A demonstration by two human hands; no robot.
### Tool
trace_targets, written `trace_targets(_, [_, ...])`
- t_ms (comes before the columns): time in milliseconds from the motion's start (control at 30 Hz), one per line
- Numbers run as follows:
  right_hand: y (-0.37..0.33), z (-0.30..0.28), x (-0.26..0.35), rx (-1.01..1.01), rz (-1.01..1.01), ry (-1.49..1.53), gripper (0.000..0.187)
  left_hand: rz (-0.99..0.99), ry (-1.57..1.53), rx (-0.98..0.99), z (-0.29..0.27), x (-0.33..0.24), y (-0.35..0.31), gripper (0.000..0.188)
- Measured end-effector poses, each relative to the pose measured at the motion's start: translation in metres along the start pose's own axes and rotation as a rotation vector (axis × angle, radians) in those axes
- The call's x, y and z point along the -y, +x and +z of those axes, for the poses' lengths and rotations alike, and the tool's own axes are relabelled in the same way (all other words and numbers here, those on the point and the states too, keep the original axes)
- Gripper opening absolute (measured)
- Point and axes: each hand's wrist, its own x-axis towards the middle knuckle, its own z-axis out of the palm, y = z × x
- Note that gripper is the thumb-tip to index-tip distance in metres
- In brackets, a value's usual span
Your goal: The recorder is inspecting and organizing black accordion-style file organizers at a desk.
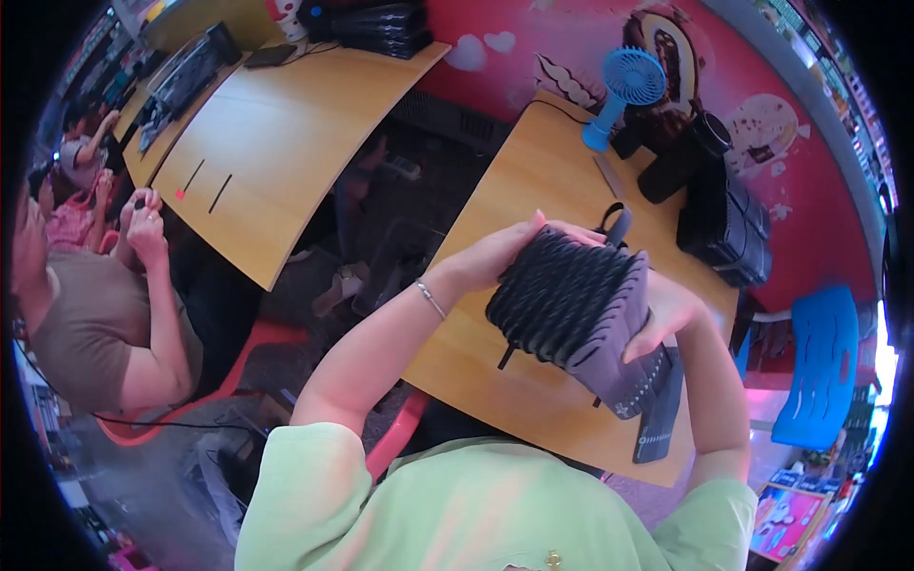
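Observation:
Between my two hands, above the wooden desk, is a thick stack of dark grey straps point(571, 305). Its upper side shows black, rope-like ridges, and small holes run along the grey ends. My left hand point(519, 246) grips the stack's far left side, a thin bracelet on that wrist. My right hand point(674, 309) closes round its right side, the thumb pressed on the grey face. A single grey strap end point(657, 419) with holes hangs below the stack near the desk's edge. At the top a dark loop point(618, 225) sticks up. Some fingers are hidden behind the stack.
On the wooden desk point(476, 352) stand a blue fan point(628, 86), a dark cylinder point(685, 157) and a dark bundle point(728, 224). Right of it is a blue chair point(819, 366). At left, a person point(105, 324) sits beside another desk point(267, 143).

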Motion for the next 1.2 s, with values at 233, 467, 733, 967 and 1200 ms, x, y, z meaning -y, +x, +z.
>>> trace_targets(233, [-0.024,-0.018,-0.04,-0.044,0.044,0.388,0.11,0.013,0.032,0.099,-0.005,-0.009,-0.009,0.075])
trace_targets(467, [-0.042,-0.029,-0.063,0.125,0.027,0.318,0.105,-0.234,0.445,0.251,-0.028,-0.043,-0.027,0.039])
trace_targets(733, [-0.057,-0.066,-0.047,-0.132,0.204,0.273,0.102,0.19,0.806,-0.075,-0.03,-0.113,-0.092,0.022])
trace_targets(967, [0.007,-0.08,-0.083,0.033,0.369,0.291,0.102,0.196,0.757,-0.303,0.012,-0.126,-0.147,0.024])
trace_targets(1200, [0.034,-0.09,-0.073,0.045,0.437,-0.132,0.097,0.277,0.464,-0.427,0.033,-0.089,-0.158,0.027])
